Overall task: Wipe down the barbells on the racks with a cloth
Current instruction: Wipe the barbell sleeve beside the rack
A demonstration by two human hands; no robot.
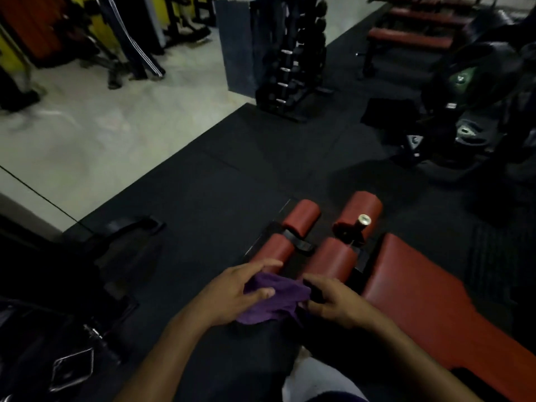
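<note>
I hold the purple cloth [272, 300] with both hands: left hand [232, 291] and right hand [333, 300] pinch it; red pads [327, 256] lie just ahead; dumbbell rack [293, 59] far off.

A crumpled purple cloth [274, 300] is being held between both hands, low in the view at about 6 o'clock. The left hand [240, 291] is gripping its left side, thumb lying on top; the right hand [333, 304] is pinching its right edge. Just beyond them, four red padded cylindrical rollers [324, 236] are sitting on a black frame, with a red padded bench seat [420, 285] stretching toward 4 o'clock. A black dumbbell rack [298, 56] is standing at 12 o'clock on the black rubber floor [203, 184].
</note>
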